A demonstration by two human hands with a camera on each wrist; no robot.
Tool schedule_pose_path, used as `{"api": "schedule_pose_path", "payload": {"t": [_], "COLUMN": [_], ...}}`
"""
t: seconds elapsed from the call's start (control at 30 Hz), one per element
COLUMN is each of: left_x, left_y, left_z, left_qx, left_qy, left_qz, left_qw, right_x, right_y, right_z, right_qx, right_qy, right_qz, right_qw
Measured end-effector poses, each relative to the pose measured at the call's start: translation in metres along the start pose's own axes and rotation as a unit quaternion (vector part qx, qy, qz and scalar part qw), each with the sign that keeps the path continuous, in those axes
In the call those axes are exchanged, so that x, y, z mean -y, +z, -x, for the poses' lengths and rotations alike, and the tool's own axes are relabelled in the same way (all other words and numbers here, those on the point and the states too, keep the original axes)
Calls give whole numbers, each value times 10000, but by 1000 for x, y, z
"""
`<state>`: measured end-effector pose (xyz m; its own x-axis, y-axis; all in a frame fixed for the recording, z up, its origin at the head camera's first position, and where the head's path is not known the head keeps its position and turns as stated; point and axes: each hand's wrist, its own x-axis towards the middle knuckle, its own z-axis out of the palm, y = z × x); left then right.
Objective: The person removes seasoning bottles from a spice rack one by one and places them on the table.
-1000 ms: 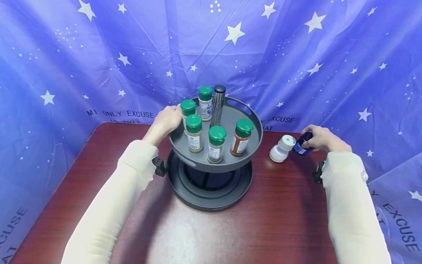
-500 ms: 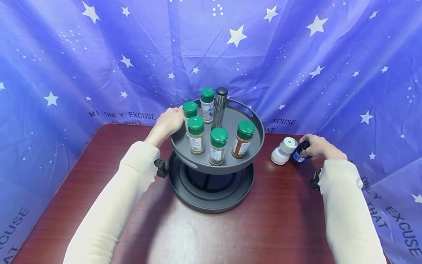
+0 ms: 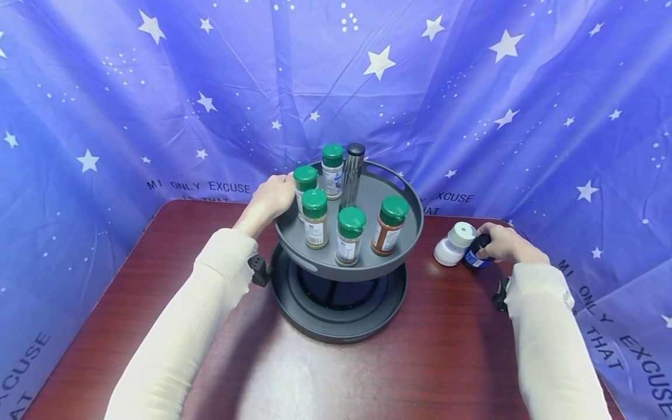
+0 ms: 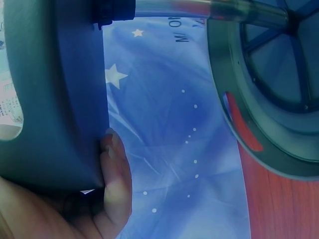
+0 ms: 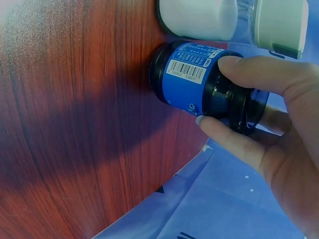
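Observation:
My left hand (image 3: 273, 197) grips the left rim of the upper tray (image 3: 367, 181) of a grey two-tier turntable; in the left wrist view its fingers (image 4: 117, 184) curl against the tray's underside. Several green-capped spice jars stand on that tray, among them a red-brown one (image 3: 390, 226) at the right and a pale one (image 3: 315, 219) nearer the left hand. Off to the right, my right hand (image 3: 506, 242) holds a small dark bottle with a blue label (image 5: 187, 74) between thumb and fingers. Its base is at the tabletop, close beside a white-capped shaker (image 3: 452, 245) of white contents.
Below the upper tray lies the wider lower tray (image 3: 294, 318), joined to it by a metal post (image 3: 353, 175). All stands on a reddish wooden table (image 3: 441, 344). A blue star-printed curtain (image 3: 236, 70) hangs just behind the table's back edge.
My right hand has shifted the dark bottle left, up close to the white shaker. The left hand keeps its grip on the tray, and the head view has tilted slightly.

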<state>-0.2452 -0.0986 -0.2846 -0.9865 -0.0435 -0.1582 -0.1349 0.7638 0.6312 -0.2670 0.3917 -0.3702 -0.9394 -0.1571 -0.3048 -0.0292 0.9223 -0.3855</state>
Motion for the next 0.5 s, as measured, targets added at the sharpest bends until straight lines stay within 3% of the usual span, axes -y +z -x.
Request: {"api": "schedule_pose_path", "payload": {"t": [0.3,0.5], "left_x": [-1,0], "left_y": [1,1], "left_z": [-1,-1], "left_qx": [-8,48], "left_qy": [53,63], "left_qz": [23,27], "left_qw": [10000,10000], "right_x": [-2,-1], "right_y": [4,3], "right_z": [-1,-2], "right_qx": [-352,-508], "right_qy": [-24,-314], "right_qz": [313,789], "right_qw": [9989,9951]}}
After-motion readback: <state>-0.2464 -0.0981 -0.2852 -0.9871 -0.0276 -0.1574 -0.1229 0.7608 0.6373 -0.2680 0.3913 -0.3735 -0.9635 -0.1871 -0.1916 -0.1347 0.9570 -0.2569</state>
